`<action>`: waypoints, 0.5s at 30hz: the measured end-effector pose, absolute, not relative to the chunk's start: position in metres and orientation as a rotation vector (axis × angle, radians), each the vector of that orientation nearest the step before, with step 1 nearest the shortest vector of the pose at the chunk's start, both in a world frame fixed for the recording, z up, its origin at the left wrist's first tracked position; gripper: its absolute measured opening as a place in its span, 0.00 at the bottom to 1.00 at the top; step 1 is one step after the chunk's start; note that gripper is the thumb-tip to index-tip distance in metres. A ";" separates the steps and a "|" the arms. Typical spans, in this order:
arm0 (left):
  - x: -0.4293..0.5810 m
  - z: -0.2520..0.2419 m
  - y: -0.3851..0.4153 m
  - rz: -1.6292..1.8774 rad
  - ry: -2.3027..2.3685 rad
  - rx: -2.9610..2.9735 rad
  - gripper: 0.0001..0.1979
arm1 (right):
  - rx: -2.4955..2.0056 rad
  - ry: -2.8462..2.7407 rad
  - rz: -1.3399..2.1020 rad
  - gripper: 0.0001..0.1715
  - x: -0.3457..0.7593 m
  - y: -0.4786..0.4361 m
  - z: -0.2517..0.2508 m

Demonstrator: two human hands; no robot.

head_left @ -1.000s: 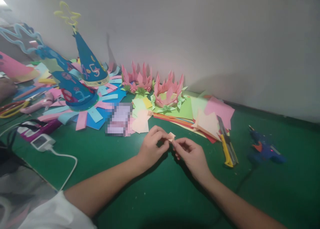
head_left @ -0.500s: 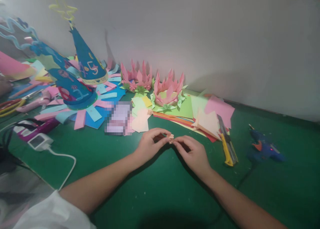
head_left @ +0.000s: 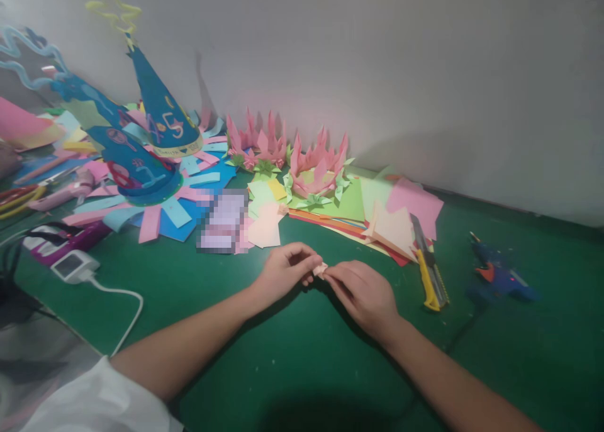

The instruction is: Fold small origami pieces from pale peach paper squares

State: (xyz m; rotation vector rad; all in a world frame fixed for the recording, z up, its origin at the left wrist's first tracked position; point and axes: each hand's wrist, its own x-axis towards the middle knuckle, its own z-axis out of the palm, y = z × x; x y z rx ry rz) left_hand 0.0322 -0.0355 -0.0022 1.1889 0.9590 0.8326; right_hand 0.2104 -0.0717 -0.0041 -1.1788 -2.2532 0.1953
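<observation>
Between my two hands is a small folded piece of peach paper, held just above the green table. My left hand pinches it between thumb and forefinger from the left. From the right, the fingertips of my right hand are closed on its lower edge. The fine folds of the piece are too small to make out. Just beyond my hands lie loose peach sheets and a stack of coloured paper with a green sheet on top.
A yellow utility knife and a blue glue gun lie to the right. Pink paper crowns stand near the wall. Blue cone hats, a blurred-out phone and a white plug with cable are on the left.
The paper piece has been turned and lowered slightly between my fingertips. My right hand has shifted a little closer to it, its fingers more closed.
</observation>
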 end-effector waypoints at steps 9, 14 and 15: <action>0.034 -0.009 -0.036 0.799 0.958 1.176 0.22 | -1.331 -1.758 0.564 0.09 0.203 -0.066 0.000; 0.033 -0.009 -0.037 0.876 1.006 1.312 0.16 | -1.340 -1.492 0.939 0.11 0.202 -0.064 0.001; 0.033 -0.008 -0.037 0.916 1.005 1.347 0.15 | -1.331 -1.459 0.990 0.12 0.202 -0.063 0.001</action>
